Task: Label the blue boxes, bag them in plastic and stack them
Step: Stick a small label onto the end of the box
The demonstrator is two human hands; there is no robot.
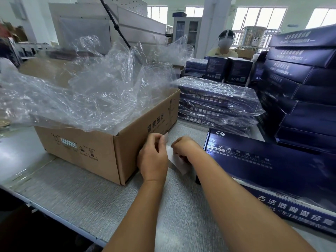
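White label strip (177, 163) is being gripped in the right hand's (183, 145) curled fingers, while the left hand (152, 157) is pinching a small label (165, 137), between the cardboard carton (101, 148) and the blue box (263, 160).

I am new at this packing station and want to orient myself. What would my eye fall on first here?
First, the heap of crumpled clear plastic spilling out of the open cardboard box at the left. Next, the tall stack of dark blue boxes at the right, with a plastic-wrapped stack beside it. In front centre, the left hand and right hand pinch a white label strip.
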